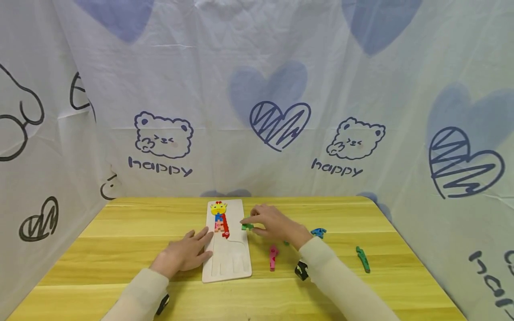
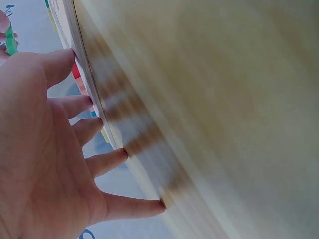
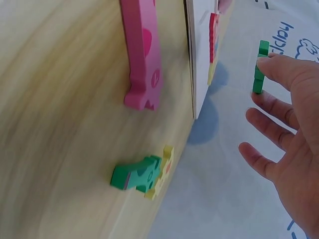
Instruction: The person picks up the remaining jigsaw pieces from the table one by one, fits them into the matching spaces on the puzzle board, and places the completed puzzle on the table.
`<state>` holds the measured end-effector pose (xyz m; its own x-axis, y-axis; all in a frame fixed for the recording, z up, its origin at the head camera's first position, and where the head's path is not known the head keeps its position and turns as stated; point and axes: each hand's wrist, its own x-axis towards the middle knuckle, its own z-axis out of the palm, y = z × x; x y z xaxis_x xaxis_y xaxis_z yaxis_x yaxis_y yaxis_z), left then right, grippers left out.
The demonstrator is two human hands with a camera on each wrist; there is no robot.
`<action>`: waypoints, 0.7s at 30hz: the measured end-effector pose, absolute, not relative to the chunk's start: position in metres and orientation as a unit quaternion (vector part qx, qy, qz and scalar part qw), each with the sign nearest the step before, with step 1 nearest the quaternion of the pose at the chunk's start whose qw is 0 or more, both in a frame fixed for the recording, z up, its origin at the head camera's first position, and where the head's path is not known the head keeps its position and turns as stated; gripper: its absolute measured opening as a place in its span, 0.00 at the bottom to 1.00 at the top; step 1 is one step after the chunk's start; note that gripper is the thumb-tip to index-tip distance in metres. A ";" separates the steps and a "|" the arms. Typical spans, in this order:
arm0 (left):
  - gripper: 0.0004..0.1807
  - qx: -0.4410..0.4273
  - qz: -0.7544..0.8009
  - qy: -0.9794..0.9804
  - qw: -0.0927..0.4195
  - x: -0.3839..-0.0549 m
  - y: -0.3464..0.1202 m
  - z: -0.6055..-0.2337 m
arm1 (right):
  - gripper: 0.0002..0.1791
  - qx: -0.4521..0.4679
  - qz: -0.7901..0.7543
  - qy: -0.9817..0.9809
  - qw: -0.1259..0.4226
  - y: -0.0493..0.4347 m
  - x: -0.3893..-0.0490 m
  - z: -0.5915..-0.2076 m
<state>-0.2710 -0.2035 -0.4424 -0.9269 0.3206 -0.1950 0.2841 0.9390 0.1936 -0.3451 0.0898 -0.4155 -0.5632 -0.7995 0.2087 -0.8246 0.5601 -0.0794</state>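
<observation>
A white puzzle board (image 1: 233, 254) lies on the wooden table, with a giraffe puzzle partly laid in its recess. The yellow head piece (image 1: 218, 208) sits at the top, above blue and pink pieces (image 1: 218, 224) and a long red piece (image 1: 225, 226). My left hand (image 1: 186, 252) rests at the board's left edge, fingers spread and fairly straight; in the left wrist view its fingertips are along that edge. Over the board's right side, my right hand (image 1: 275, 222) pinches a small green puzzle piece (image 3: 260, 67) between thumb and finger, its other fingers spread.
Right of the board lie a pink piece (image 1: 273, 258), a blue piece (image 1: 318, 232) and a long green piece (image 1: 363, 259). In the right wrist view, another green piece (image 3: 137, 174) stands beside a yellow piece (image 3: 162, 177). A printed white curtain (image 1: 225, 147) hangs behind the table.
</observation>
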 end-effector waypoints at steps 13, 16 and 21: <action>0.38 0.144 0.070 0.981 0.110 -0.271 -0.205 -0.444 | 0.20 0.458 0.065 -0.886 0.030 0.069 -0.343 -0.422; 0.38 0.143 0.073 0.981 0.112 -0.271 -0.205 -0.444 | 0.20 0.462 0.053 -0.885 0.031 0.064 -0.343 -0.423; 0.38 0.138 0.071 0.981 0.114 -0.271 -0.205 -0.444 | 0.21 0.467 0.040 -0.882 0.038 0.057 -0.345 -0.425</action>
<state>-0.2710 -0.2049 -0.4435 -0.9356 0.2877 -0.2048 0.2552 0.9516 0.1710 -0.3450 0.0566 -0.4254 -0.5606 -0.8215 0.1043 -0.8275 0.5604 -0.0342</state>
